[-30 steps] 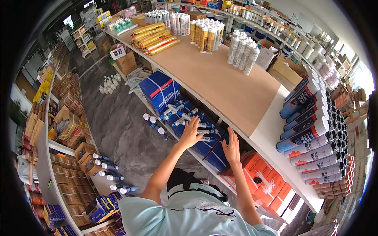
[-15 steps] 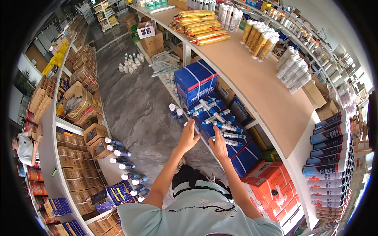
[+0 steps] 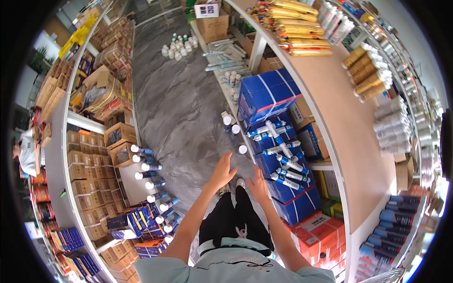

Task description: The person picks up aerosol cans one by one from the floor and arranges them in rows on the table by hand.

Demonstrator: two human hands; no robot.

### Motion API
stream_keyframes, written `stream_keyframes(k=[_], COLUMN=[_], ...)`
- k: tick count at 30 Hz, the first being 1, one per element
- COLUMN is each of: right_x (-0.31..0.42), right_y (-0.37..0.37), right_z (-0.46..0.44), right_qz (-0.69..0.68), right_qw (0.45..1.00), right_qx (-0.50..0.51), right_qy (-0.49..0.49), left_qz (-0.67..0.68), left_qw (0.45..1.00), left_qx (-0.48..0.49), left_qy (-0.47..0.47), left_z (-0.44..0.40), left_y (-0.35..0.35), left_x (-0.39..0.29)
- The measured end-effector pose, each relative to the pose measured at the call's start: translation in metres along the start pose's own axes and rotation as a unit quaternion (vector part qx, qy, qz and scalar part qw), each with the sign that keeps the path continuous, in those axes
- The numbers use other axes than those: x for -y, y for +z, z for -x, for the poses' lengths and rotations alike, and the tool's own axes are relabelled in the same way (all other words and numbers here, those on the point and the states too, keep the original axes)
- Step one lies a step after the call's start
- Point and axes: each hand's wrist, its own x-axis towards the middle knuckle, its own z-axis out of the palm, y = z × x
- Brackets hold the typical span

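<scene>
shirt (image 3: 212, 275): pale aqua, short-sleeved, black line print (image 3: 258, 264) | trousers (image 3: 217, 219): black, pale drawstring (image 3: 241, 231) | shoes (image 3: 240, 182): pale | hands (image 3: 222, 173): bare

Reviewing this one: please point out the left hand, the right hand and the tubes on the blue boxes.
Left hand (image 3: 223, 173): head view, middle of the hand.
Right hand (image 3: 258, 185): head view, middle of the hand.
Tubes (image 3: 292, 164): head view, one tube's body.

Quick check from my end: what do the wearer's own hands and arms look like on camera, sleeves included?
The left hand and right hand are both bare. The forearms are uncovered too, with no watch or band visible. Short, loose, pale blue-green sleeves match the shirt, which has dark line markings across its front.
</scene>
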Motion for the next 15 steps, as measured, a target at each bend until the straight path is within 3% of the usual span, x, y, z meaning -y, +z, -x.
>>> stream_keyframes(k=[7, 9, 10, 15], right_x=[-0.063, -0.081, -0.094, -0.152], right_y=[0.048, 0.068, 0.077, 0.111], right_z=[-0.048, -0.059, -0.063, -0.072], right_qz=[0.004, -0.030, -0.025, -0.018], right_qw=[0.990, 0.983, 0.987, 0.986], right_qx=[0.119, 0.136, 0.128, 0.136], right_qy=[0.079, 0.122, 0.099, 0.098], left_qz=[0.015, -0.007, -0.006, -0.028], left_qw=[0.996, 0.994, 0.992, 0.996], left_qx=[-0.016, 0.019, 0.025, 0.028], left_qy=[-0.087, -0.111, -0.122, -0.082], left_z=[-0.010, -0.013, -0.015, -0.025], left_y=[0.039, 0.052, 0.062, 0.120], left_x=[0.053, 0.069, 0.079, 0.123])
